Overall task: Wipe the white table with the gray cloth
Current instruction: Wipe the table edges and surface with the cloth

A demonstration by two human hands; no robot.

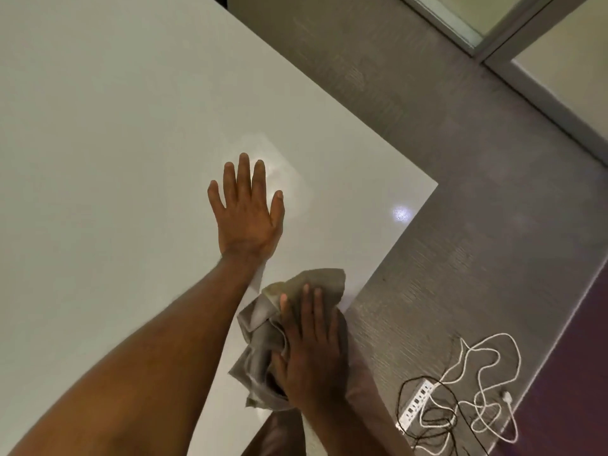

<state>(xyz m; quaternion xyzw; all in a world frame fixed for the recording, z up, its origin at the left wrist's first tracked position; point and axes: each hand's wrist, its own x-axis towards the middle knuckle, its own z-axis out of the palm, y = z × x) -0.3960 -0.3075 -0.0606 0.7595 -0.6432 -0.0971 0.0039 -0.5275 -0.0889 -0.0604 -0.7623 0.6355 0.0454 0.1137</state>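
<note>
The glossy white table (115, 143) fills the left and centre of the head view, with its corner at the right. A crumpled gray cloth (263, 343) lies on the table beside its right edge. My right hand (311, 353) presses down on the cloth, fingers spread over it and pointing away from me. My left hand (246, 209) rests flat on the bare tabletop beyond the cloth, fingers apart and holding nothing. Part of the cloth is hidden under my right hand.
Grey carpet (477, 192) lies to the right of the table edge. On the floor at the lower right sit a white power strip (416, 403) and tangled white and black cables (483, 383). A glass partition frame (493, 44) runs along the upper right.
</note>
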